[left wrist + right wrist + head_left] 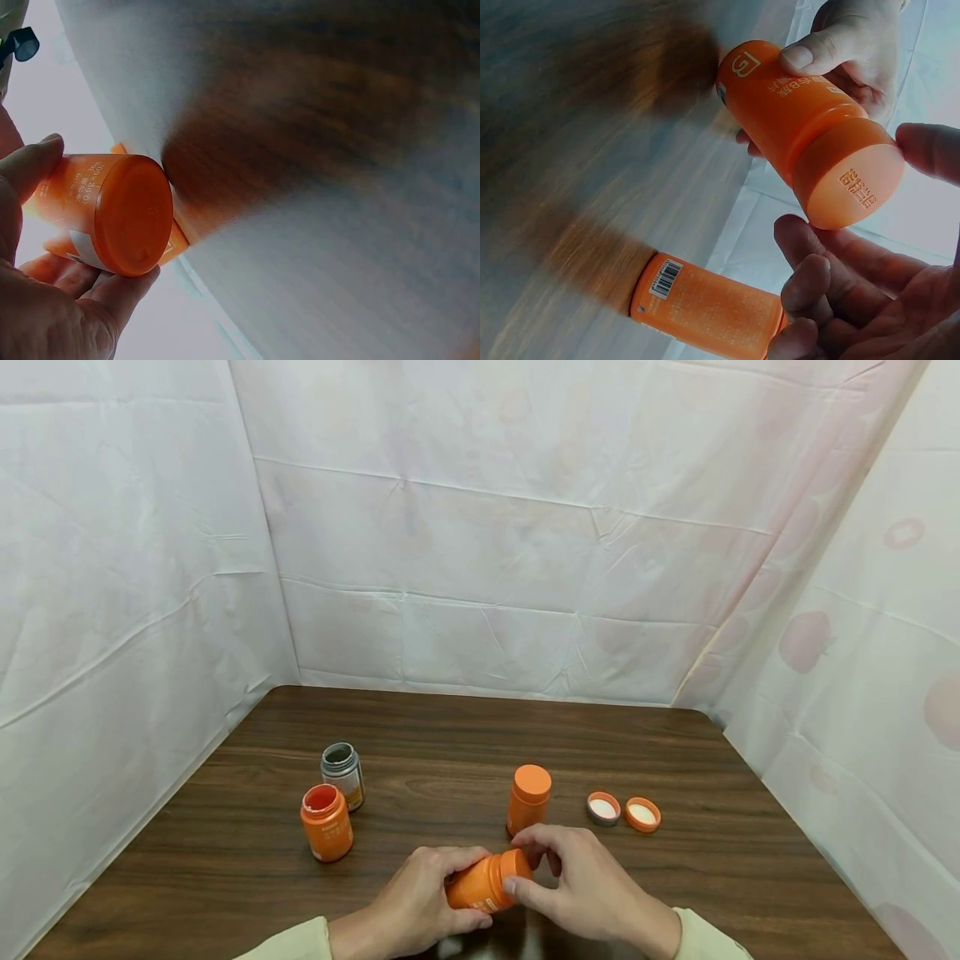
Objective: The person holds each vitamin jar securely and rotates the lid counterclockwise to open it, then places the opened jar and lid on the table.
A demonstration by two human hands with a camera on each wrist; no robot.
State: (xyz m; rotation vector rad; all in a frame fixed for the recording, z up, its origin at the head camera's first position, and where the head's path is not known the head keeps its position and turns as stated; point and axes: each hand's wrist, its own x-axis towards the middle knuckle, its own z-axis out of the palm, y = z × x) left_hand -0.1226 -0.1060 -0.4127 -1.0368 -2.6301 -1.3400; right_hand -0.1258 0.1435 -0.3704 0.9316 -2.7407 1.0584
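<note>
My left hand [423, 893] grips the body of an orange pill bottle [472, 887], tilted on its side with its capped end to the right. In the left wrist view the round base of that bottle faces the camera. Thumb and fingertips of my right hand [588, 885] pinch the orange cap [855, 176] at its edges; raised lettering shows on the cap's top. A second orange pill bottle [527, 806], capped and upright, stands just beyond my right hand.
At left stand two uncapped bottles, an orange one [327, 831] and a grey one [351, 781] behind it. On the right lie two caps, a grey-rimmed one [603, 810] and an orange one [642, 815], white linings up. White sheeting [480, 543] encloses the wooden table [420, 727].
</note>
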